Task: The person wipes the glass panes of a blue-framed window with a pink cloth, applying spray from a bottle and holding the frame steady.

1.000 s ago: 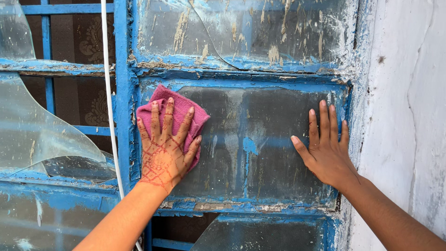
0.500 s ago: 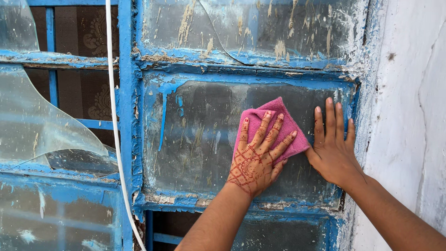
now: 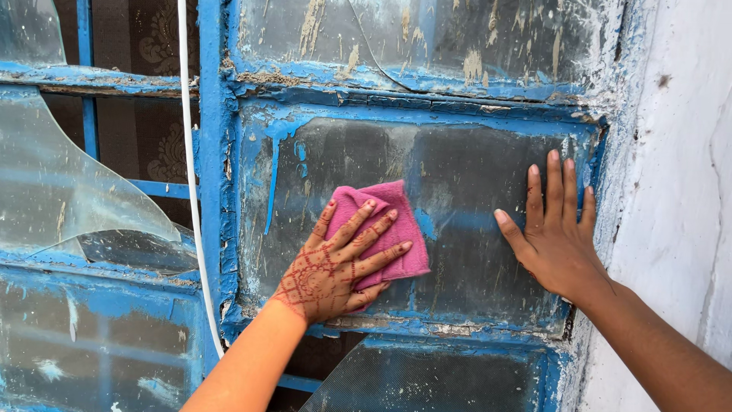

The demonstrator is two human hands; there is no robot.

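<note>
Head view: Left hand (image 3: 333, 268), henna pattern on back, laid flat on pink cloth (image 3: 394, 223), fingers (image 3: 364, 233) spread & extended, pointing up-right, pressing cloth against glass; no pinch, no curl. Cloth crumpled, sitting approx centre of middle pane (image 3: 465, 191), slightly low, upper & right edges poking out beyond fingertips.

Right hand (image 3: 555, 243) flat on same pane near its right edge, palm to glass, four fingers (image 3: 552, 191) pressed close together pointing up, thumb angled out to left. Holding nothing. Well apart from cloth, bare glass between.

Pane condition: dull, dirty, streaked w/ blue paint drips & pale smears. Blue window frame (image 3: 217, 152) peeling, chipped, flaking along lower rail. Upper pane (image 3: 457, 38) cracked, w/ curved fracture line & tan splatter. Lower pane (image 3: 427, 381) below, partly seen. Left bay: broken glass shard (image 3: 69, 198) jagged-edged, leaning in frame; dark patterned curtain (image 3: 145, 145) behind blue bars. White cable (image 3: 191, 168) running down just left of frame upright. White plastered wall (image 3: 679, 191) at right, touching frame, w/ hairline cracks
</note>
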